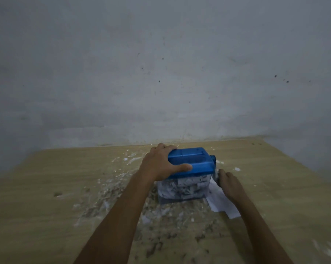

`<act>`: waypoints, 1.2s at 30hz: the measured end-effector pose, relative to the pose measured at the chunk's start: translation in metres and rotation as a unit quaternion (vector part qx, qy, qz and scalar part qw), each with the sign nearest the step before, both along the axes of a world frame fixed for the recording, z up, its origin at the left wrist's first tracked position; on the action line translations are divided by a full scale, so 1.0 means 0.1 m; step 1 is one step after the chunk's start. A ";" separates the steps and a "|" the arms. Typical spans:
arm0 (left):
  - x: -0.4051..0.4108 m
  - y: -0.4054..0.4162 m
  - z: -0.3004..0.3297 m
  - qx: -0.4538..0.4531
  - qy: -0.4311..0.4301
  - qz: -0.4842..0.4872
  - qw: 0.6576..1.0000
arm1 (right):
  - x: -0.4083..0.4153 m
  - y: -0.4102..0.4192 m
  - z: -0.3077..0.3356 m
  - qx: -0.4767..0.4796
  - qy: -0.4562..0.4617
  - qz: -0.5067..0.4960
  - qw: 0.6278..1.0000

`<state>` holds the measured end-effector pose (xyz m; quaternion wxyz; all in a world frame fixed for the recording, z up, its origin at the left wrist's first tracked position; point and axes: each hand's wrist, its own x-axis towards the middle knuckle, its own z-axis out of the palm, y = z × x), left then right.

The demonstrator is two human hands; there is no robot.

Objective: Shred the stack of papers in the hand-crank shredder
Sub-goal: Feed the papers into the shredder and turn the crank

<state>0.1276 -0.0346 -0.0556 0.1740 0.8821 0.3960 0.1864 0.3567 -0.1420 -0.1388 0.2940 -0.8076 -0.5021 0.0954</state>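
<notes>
A single wide-angle view looks out from the person's head, facing forward and tilted down over both forearms. It sits close above the near edge of the table (46, 187), so the arms run up from the bottom of the frame to the middle. The left hand (160, 162) keeps its grip on the blue shredder (191, 162) just below the centre, with the right hand (227, 182) beside it to the right. Beyond the grip, the far table edge meets a grey wall (160, 63) that fills the whole upper half. Straight lines bow toward the frame edges.
</notes>
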 end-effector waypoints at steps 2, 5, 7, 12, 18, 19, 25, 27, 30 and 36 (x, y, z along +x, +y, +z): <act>0.00 0.02 0.03 -0.028 0.001 -0.008 1.000 | -0.06 -0.15 0.01 0.033 0.029 -0.004 0.999; 0.01 0.04 0.07 -0.063 0.018 -0.017 0.998 | -0.17 -0.31 0.08 0.112 0.155 -0.014 0.981; 0.02 0.04 0.10 -0.066 0.028 -0.018 0.997 | -0.23 -0.34 0.26 0.192 0.273 -0.024 0.942; -0.02 0.06 0.08 -0.072 0.020 -0.029 0.997 | -0.29 -0.17 0.69 0.288 0.291 -0.051 0.911; -0.01 0.07 0.04 -0.055 0.016 -0.037 0.998 | -0.19 0.15 1.01 0.272 0.228 -0.032 0.934; -0.01 0.08 0.04 -0.054 0.012 -0.037 0.998 | -0.15 0.21 1.03 0.259 0.223 -0.030 0.939; -0.03 0.09 0.02 -0.039 0.007 -0.042 0.998 | -0.01 0.57 0.95 0.147 0.265 0.015 0.953; -0.03 0.09 0.01 -0.034 0.004 -0.039 0.999 | 0.08 0.67 0.75 0.090 0.261 0.005 0.961; -0.03 0.08 -0.01 -0.026 -0.004 -0.031 0.999 | 0.17 0.67 0.30 -0.005 0.216 0.000 0.976; -0.01 0.04 -0.03 -0.017 -0.008 -0.018 1.000 | 0.07 0.15 0.02 -0.016 -0.012 0.007 1.000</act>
